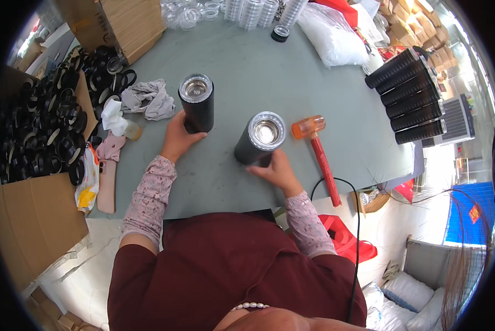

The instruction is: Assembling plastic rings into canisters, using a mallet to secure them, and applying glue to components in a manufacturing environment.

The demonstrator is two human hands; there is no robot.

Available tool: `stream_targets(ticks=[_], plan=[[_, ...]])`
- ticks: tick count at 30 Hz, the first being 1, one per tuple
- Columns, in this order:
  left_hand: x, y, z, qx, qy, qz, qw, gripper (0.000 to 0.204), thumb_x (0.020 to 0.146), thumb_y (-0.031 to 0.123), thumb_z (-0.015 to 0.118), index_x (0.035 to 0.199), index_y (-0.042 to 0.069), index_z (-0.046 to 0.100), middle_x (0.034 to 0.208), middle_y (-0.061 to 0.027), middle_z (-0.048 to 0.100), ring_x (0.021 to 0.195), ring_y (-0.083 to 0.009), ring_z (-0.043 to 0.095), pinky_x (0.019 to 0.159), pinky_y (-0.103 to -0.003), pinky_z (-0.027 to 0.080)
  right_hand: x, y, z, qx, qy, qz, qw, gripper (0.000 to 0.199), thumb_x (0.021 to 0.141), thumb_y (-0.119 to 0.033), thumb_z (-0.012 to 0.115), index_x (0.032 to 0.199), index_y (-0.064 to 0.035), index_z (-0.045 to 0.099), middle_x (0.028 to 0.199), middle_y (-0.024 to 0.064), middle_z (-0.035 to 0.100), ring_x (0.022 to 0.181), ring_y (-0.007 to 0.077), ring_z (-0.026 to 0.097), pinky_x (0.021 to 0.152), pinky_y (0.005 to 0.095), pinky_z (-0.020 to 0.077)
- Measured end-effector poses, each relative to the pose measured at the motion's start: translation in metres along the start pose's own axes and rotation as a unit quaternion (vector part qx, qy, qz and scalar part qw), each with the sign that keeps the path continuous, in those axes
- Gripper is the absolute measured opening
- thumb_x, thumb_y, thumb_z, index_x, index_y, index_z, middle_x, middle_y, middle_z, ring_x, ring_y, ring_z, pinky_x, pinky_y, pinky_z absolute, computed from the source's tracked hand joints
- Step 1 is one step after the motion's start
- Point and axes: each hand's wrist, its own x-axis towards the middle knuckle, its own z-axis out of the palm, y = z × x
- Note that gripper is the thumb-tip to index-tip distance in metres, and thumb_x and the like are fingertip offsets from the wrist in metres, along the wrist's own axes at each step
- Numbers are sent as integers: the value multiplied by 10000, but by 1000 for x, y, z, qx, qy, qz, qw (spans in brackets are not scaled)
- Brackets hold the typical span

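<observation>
My left hand (178,137) is closed round the lower part of a black tumbler (199,113), its thumb across the near side. That tumbler stands upright with a clear-rimmed top showing a steel inside. To its right and closer to me is a second black tumbler (249,152), gripped low down by my right hand (279,172). Its top has a clear rim too, and bright metal shows within. The fingers behind both tumblers are partly hidden. Right of the second tumbler lies a mallet (323,160) with an orange head and a red handle.
Black rings (49,121) fill a carton at the left. Beside it lie a grey cloth (149,99) and a pink phone (106,185). Clear lids (253,14) are stacked at the far edge, near a white bag (335,41). Several black tumblers (404,94) lie at the right.
</observation>
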Motion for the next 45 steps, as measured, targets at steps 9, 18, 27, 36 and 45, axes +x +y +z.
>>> stream_targets(ticks=[9, 18, 27, 36, 45], plan=[[-86, 143, 12, -137, 84, 154, 975, 1040, 619, 348, 947, 1454, 0, 433, 1359, -137, 542, 1186, -221, 560, 988, -354, 456, -21, -15, 35, 59, -91, -50, 993, 521, 677, -164, 868, 1113, -54, 604, 1052, 124, 639, 1005, 299, 613, 886, 395, 495], [-112, 170, 25, -147, -51, 190, 969, 633, 660, 216, 930, 1183, 42, 620, 1129, -82, 666, 1053, -188, 644, 911, -316, 511, -25, 9, -77, -299, 188, -43, 935, 568, 783, -188, 799, 1290, -52, 583, 1332, 193, 576, 1262, 375, 527, 1054, 464, 429], [-120, 154, 31, -159, -60, 162, 972, 798, 654, 117, 913, 1332, 47, 498, 1221, -83, 644, 1114, -150, 616, 975, -312, 493, -25, -18, -117, -41, 105, 49, 992, 400, 928, -234, 703, 1221, 12, 584, 850, 96, 643, 757, 222, 638, 709, 335, 516], [-119, 153, 31, -175, -16, 167, 970, 741, 640, 205, 918, 1266, 47, 554, 1145, -74, 652, 1043, -171, 647, 930, -316, 511, -77, -227, -148, 123, 30, -124, 984, 185, 938, -186, 614, 969, -3, 605, 703, 41, 561, 647, 153, 594, 562, 311, 445], [-123, 150, 32, -127, -9, 183, 975, 716, 641, 222, 909, 1246, 45, 571, 1122, -89, 654, 1022, -193, 648, 926, -331, 506, -39, -275, -109, -101, -100, -108, 984, 293, 946, -257, 672, 1108, -33, 573, 819, 185, 651, 731, 367, 646, 646, 407, 514]])
